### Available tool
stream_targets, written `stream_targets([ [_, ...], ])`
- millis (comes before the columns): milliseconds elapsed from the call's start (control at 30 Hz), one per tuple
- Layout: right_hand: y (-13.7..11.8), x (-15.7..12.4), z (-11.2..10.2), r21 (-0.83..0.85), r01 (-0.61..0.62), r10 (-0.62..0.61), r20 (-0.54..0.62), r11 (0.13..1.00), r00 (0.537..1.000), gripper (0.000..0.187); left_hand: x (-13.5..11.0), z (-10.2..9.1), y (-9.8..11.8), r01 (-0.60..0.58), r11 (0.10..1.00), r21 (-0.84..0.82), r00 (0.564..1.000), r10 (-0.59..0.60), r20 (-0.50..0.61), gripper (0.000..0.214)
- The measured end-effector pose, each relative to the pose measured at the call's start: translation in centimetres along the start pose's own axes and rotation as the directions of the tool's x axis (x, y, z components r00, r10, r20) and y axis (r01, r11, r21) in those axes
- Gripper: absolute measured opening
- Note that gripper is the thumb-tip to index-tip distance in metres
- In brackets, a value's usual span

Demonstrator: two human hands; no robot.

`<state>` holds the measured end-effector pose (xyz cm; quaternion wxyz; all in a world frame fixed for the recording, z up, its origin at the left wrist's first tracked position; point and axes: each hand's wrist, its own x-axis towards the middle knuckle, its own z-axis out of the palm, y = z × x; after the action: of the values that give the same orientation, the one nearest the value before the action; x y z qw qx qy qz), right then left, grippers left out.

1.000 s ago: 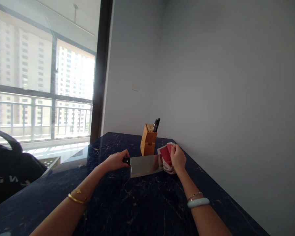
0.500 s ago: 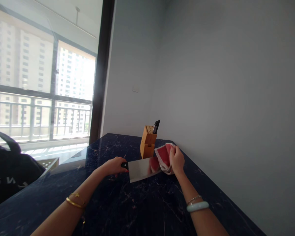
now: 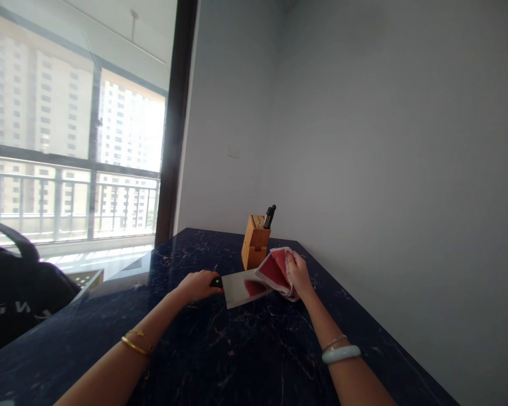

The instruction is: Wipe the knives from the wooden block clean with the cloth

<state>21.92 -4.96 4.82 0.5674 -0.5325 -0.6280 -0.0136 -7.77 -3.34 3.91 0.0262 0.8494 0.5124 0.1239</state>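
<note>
My left hand (image 3: pixel 197 286) is closed round the black handle of a cleaver (image 3: pixel 239 288), whose broad shiny blade points right above the table. A red cloth with a pale border (image 3: pixel 276 272) is bunched in my right hand (image 3: pixel 298 273), which is closed on its right side. The cloth covers the far end of the blade, and its red shows as a reflection in the steel. Just behind the blade stands a wooden knife block (image 3: pixel 254 248) with black-handled tools (image 3: pixel 270 216) in its slots.
The dark blue marbled table (image 3: pixel 237 361) runs to the grey wall (image 3: pixel 385 169) on the right. A black bag (image 3: pixel 21 293) sits at the left beyond the table's edge. Behind it is a large window (image 3: pixel 68 129) with a railing.
The cloth has shifted slightly left over the blade's end and now covers more of it. My right hand has moved a little left with it. The left hand keeps its hold.
</note>
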Motion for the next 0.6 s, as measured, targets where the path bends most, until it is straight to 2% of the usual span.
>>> stream_targets([
  [233,-1.5,-2.2,2.3,-0.159,0.045,-0.002,0.259,0.986,0.966,0.031,0.0,0.2,1.1,-0.07,0.995,0.064,0.995,0.074,-0.061,0.041],
  [333,-1.9,-2.6,2.7,-0.239,0.077,0.014,0.359,0.968,0.933,0.031,0.0,0.4,1.5,-0.087,0.993,0.078,0.993,0.093,-0.072,0.039],
  [467,-3.1,-3.4,3.8,-0.277,0.192,-0.033,0.492,0.941,0.87,0.03,-0.1,0.9,1.5,-0.105,0.99,0.097,0.99,0.113,-0.079,0.037],
  [533,-3.4,-3.8,4.1,-0.294,0.252,-0.061,0.532,0.922,0.844,0.024,-0.1,1.1,1.3,-0.113,0.988,0.108,0.989,0.122,-0.083,0.037],
  [600,-3.4,-4.0,4.1,-0.341,0.269,-0.054,0.527,0.901,0.848,0.032,-0.2,1.3,1.2,-0.116,0.986,0.119,0.988,0.127,-0.086,0.037],
])
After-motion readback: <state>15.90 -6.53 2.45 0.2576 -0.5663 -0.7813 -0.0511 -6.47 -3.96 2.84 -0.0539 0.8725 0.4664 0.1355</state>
